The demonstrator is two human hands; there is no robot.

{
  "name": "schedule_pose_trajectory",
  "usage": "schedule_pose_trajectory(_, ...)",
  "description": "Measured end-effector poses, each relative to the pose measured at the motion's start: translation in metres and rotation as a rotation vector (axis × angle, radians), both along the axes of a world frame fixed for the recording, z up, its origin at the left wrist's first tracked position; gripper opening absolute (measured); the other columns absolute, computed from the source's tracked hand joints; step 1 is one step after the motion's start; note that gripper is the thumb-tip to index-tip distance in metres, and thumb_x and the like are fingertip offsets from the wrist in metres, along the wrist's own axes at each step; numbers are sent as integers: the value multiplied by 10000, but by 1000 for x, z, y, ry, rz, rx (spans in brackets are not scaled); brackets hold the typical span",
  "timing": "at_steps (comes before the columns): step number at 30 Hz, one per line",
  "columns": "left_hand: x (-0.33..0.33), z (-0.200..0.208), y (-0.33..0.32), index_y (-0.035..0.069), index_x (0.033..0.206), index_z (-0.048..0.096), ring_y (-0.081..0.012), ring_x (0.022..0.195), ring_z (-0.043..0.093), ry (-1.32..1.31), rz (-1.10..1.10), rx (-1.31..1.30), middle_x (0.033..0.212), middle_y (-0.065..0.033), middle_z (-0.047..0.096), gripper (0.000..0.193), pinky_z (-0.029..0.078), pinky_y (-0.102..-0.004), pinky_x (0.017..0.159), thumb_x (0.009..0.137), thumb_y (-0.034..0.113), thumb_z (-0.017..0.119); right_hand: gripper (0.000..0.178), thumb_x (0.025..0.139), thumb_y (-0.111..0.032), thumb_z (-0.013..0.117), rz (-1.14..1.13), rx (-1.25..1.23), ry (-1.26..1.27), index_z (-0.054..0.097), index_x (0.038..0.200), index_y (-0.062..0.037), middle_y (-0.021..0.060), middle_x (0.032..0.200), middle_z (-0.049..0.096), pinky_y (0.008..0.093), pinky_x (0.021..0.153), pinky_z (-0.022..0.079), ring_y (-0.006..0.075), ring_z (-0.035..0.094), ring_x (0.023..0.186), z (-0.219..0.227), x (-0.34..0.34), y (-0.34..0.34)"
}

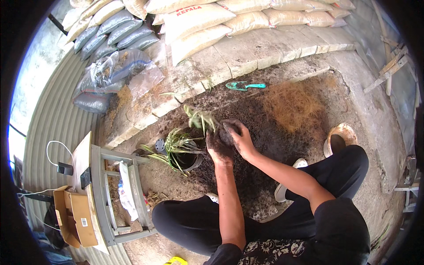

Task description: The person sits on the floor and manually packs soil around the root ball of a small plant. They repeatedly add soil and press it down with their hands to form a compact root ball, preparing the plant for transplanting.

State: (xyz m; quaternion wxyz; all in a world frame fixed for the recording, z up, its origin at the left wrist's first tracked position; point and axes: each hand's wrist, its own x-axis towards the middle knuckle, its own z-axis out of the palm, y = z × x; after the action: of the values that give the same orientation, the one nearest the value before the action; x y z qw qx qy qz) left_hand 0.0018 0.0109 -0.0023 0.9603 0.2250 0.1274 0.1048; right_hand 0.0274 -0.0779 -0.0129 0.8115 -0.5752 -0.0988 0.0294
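In the head view, the plant (199, 118) has narrow, pale green leaves, a little blurred, spreading in a loose tuft; its base ends in a dark, soil-covered clump, partly hidden by fingers. The leaves point toward the upper left, away from the person, and the long axis slants from there down to the right, into the grip. The left hand (220, 149) and right hand (238, 136), both smeared with dark soil, are cupped around the base from either side. The plant is above the dark soil (260, 176), just beyond a black pot (193, 163) of drooping green leaves.
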Motion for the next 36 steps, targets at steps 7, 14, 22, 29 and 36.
schedule_pose_trajectory(7,-2,21,-12,64,1352,458,-278,1209,493,101,9,83,1323,-114,519,532,384,-425,1026,974,429,375,331,949,-236,575,-15,272,496,534,1180,-3,77,1097,581,312,868,439,180,560,994,31,-11,-4)
schedule_pose_trajectory(14,-12,4,6,59,1315,474,-301,1177,519,-66,-85,-149,1289,-146,536,439,414,-459,1014,972,302,352,595,902,-448,533,-184,-850,-668,421,1400,-143,200,1437,322,642,1073,123,381,277,1327,41,-20,-12)
schedule_pose_trajectory(22,-7,-14,-5,62,1124,551,-208,915,630,-8,-194,34,1030,-86,608,286,546,-329,785,974,264,414,210,769,-183,669,-163,-618,-1082,728,954,-103,35,1067,685,544,1114,183,263,588,1141,34,-16,-30)
schedule_pose_trajectory(29,-4,-30,-17,42,1108,556,-190,820,631,76,-79,79,969,-74,607,243,552,-273,684,983,181,400,231,806,-172,622,-169,-579,-1032,708,989,-60,79,1068,682,573,1112,158,307,570,1157,12,-13,-36)
schedule_pose_trajectory(36,-6,10,-3,25,1149,551,-274,1023,591,100,-27,-92,1097,-127,615,361,477,-401,918,957,281,385,580,963,-308,450,150,-462,-622,277,1464,-72,140,1492,322,501,1158,78,288,212,1424,25,-5,-23)
